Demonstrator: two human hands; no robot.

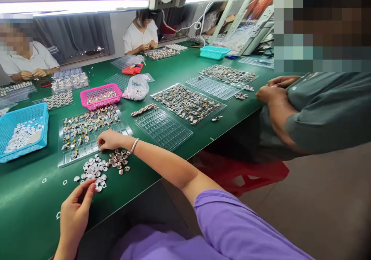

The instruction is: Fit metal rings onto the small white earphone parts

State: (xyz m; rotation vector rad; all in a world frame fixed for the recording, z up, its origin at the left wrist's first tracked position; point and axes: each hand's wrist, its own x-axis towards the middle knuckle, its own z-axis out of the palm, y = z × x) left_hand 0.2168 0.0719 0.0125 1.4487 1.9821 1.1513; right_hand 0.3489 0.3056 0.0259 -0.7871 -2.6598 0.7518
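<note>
My right hand reaches over a clear plastic tray, fingertips bent down at its right part. Its fingers are closed, and whatever they hold is hidden. Small grey-and-yellow parts fill many of the tray's compartments. Close to the table edge, my left hand has thumb and index finger brought together beside a pile of small white discs. Anything in that pinch is too small to make out. Right of the discs, below my right wrist, lies a heap of small brownish ring-like pieces.
A blue basket with white pieces stands at the left. Behind the tray are a pink basket and a plastic bag. An unfilled tray and a filled tray lie rightward. A co-worker's hands are at the right edge.
</note>
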